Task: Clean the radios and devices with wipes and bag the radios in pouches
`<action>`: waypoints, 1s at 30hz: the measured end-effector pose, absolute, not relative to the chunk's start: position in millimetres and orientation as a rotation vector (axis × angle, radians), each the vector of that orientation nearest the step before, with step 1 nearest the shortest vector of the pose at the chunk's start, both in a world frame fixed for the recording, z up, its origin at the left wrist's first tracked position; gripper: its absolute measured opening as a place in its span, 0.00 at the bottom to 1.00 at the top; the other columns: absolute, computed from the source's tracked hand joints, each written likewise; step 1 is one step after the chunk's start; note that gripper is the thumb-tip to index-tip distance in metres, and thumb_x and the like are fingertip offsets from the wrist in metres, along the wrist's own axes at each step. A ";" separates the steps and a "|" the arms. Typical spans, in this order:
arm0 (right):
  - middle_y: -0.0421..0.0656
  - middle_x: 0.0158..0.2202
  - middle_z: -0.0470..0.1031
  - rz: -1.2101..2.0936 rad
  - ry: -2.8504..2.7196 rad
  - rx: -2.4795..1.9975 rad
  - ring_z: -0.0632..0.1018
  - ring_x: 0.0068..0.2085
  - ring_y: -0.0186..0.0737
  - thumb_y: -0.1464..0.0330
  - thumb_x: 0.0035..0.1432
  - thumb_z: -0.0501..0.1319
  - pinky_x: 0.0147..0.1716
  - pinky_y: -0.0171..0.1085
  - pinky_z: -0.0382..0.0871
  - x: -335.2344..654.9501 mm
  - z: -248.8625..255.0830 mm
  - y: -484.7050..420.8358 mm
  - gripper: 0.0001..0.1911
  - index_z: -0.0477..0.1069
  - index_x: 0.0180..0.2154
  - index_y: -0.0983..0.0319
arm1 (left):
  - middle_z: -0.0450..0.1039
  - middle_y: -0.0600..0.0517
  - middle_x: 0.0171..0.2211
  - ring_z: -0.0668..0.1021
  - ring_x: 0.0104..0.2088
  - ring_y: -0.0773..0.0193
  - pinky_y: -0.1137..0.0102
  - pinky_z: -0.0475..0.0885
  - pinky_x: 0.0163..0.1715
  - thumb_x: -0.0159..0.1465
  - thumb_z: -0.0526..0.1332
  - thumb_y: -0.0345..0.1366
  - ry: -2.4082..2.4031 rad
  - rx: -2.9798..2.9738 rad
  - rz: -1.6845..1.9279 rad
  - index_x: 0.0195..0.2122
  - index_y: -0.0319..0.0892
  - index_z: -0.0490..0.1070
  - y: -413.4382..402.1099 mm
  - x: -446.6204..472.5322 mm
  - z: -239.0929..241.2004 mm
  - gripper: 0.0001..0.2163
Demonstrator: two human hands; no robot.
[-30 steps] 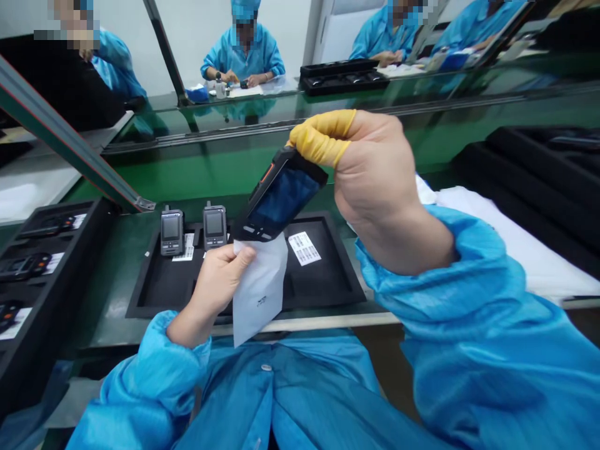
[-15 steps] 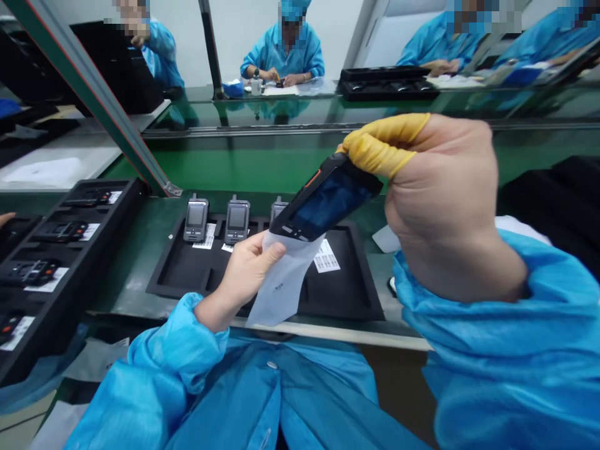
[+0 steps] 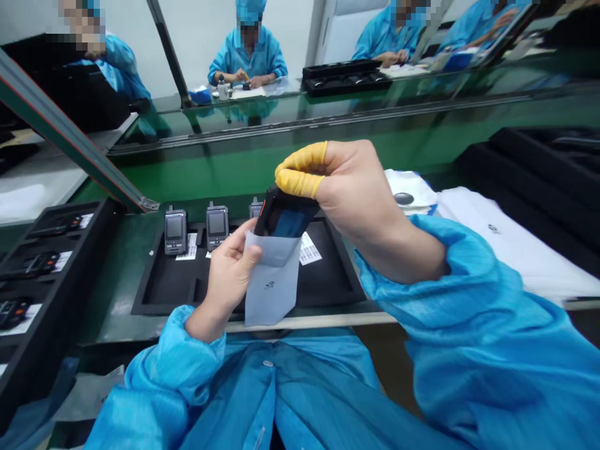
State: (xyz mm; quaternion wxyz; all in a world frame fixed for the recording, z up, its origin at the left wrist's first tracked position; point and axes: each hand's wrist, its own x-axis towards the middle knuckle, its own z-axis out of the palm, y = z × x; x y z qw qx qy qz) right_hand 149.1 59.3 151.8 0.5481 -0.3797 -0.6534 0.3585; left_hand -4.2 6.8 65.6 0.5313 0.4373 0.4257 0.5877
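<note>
My right hand [image 3: 349, 190], with a yellow finger cot on the forefinger, grips the top of a black handheld device [image 3: 284, 219] with an orange side strip. The device's lower half sits inside a white translucent bag [image 3: 272, 278]. My left hand [image 3: 229, 272] pinches the bag's mouth at its left edge. Both hands hover above a black foam tray [image 3: 162, 284] on the green bench.
Three similar devices [image 3: 173, 231] stand at the tray's back, with barcode labels [image 3: 309, 250] beside them. Another black tray with devices [image 3: 37, 265] lies at left. White bags [image 3: 506, 244] and black trays are at right. Several people in blue coats work across the conveyor.
My right hand has come down and tipped the device upright, sliding its lower end into the bag. My left hand kept hold of the bag's mouth.
</note>
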 end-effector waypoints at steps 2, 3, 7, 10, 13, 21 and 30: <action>0.35 0.27 0.75 0.832 -1.535 -0.905 0.78 0.36 0.37 0.70 0.49 0.66 0.37 0.38 0.73 153.2 153.4 61.3 0.03 0.74 0.25 0.61 | 0.76 0.47 0.49 0.76 0.51 0.53 0.66 0.72 0.46 0.39 0.74 0.51 0.985 0.998 1.461 0.51 0.46 0.72 6.7 -3.8 65.1 0.36; 0.35 0.26 0.74 0.825 -1.530 -0.907 0.78 0.36 0.37 0.70 0.49 0.66 0.37 0.38 0.73 155.0 154.6 61.8 0.03 0.74 0.25 0.61 | 0.75 0.46 0.50 0.75 0.52 0.52 0.66 0.72 0.47 0.39 0.75 0.49 0.990 0.978 1.469 0.51 0.47 0.72 6.8 -3.4 65.2 0.37; 0.35 0.25 0.74 0.847 -1.527 -0.922 0.78 0.34 0.36 0.70 0.48 0.67 0.35 0.37 0.72 157.8 158.9 59.8 0.03 0.74 0.24 0.61 | 0.77 0.46 0.47 0.75 0.52 0.51 0.63 0.72 0.49 0.48 0.70 0.51 1.017 1.001 1.371 0.41 0.44 0.78 7.6 0.9 68.4 0.22; 0.35 0.25 0.74 0.877 -1.578 -0.953 0.78 0.33 0.36 0.68 0.48 0.67 0.35 0.38 0.72 156.5 156.9 54.2 0.05 0.74 0.24 0.62 | 0.79 0.49 0.42 0.76 0.50 0.54 0.65 0.71 0.49 0.55 0.65 0.51 1.065 1.129 1.425 0.35 0.44 0.79 7.7 7.5 74.5 0.16; 0.36 0.26 0.75 0.863 -1.697 -0.974 0.78 0.34 0.37 0.67 0.46 0.68 0.37 0.39 0.72 157.1 151.9 47.6 0.06 0.74 0.24 0.62 | 0.79 0.53 0.36 0.78 0.45 0.58 0.68 0.73 0.44 0.59 0.61 0.50 1.220 1.294 1.603 0.34 0.45 0.79 9.3 16.7 83.7 0.15; 0.36 0.37 0.78 0.608 -1.747 -0.887 0.75 0.43 0.36 0.62 0.49 0.68 0.50 0.35 0.68 187.2 152.7 27.7 0.09 0.76 0.32 0.59 | 0.76 0.55 0.34 0.79 0.40 0.64 0.69 0.71 0.43 0.65 0.58 0.42 1.055 1.614 1.890 0.36 0.42 0.76 19.0 47.4 109.4 0.10; 0.43 0.51 0.72 1.332 -1.444 -0.762 0.76 0.50 0.48 0.50 0.28 0.74 0.45 0.45 0.75 205.4 90.4 27.8 0.55 0.57 0.58 0.53 | 0.69 0.58 0.25 0.79 0.41 0.69 0.62 0.67 0.54 0.71 0.42 0.29 0.609 1.280 1.773 0.30 0.38 0.65 41.2 85.5 148.6 0.17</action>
